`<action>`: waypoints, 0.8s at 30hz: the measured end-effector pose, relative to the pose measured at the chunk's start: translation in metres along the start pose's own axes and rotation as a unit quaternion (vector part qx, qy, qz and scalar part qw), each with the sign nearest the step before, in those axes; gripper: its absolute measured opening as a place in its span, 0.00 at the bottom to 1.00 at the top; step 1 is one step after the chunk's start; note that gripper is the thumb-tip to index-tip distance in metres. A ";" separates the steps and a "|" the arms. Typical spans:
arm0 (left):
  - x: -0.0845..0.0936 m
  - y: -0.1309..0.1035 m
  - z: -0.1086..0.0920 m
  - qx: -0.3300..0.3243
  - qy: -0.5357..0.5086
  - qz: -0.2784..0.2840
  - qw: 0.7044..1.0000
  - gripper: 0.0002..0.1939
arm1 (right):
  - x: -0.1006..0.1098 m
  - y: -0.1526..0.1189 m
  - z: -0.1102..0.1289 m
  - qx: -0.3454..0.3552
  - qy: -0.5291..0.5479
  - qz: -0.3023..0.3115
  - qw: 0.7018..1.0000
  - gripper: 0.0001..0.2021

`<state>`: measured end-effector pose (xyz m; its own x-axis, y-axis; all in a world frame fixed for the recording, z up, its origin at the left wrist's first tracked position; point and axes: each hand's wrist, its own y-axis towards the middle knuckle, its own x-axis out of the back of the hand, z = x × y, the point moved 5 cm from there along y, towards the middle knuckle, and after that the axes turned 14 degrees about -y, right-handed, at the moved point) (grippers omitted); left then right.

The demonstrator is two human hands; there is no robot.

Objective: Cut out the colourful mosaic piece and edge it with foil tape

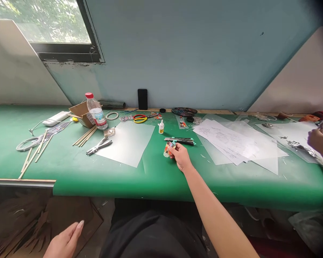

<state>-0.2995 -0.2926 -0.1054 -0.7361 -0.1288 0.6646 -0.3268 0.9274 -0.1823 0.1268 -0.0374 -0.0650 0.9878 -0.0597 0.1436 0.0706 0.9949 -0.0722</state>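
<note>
My right hand (181, 156) is closed on a small, colourful patterned piece (167, 149) with orange, red and white areas, held just over the green table. Just beyond that hand lie utility knives (179, 140) with black and teal handles. A small white glue bottle (161, 127) with a yellow label stands upright behind them. My left hand (66, 242) hangs low at the lower left, in front of the table edge and apart from everything on it. Its fingers are folded together with the thumb along them, and nothing shows in them.
A translucent sheet (129, 143), pliers (99, 147), wooden sticks (84, 137) and a water bottle (97, 113) lie or stand to the left. Yellow-and-red-handled scissors (141, 118) and a phone (142, 99) are behind. Drawn papers (228, 139) spread rightward. Another person's hand (319, 139) is far right.
</note>
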 end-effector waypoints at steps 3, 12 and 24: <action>-0.012 0.015 -0.080 -0.038 -0.124 0.024 0.991 0.30 | -0.006 0.012 0.002 -0.008 -0.051 0.029 0.998 0.23; -0.112 0.117 -0.308 -0.026 -0.556 0.206 0.805 0.19 | 0.006 0.046 0.050 0.110 -0.199 -0.047 0.973 0.12; -0.188 0.177 -0.361 -0.014 -0.601 0.306 0.738 0.17 | 0.024 0.051 0.088 0.341 -0.201 -0.080 0.915 0.06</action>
<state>-0.0052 0.0228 -0.0014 -0.7408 0.1150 -0.6618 0.2854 0.9458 -0.1552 0.1415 0.0193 0.0212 0.8322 -0.3109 0.4591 -0.0275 0.8039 0.5942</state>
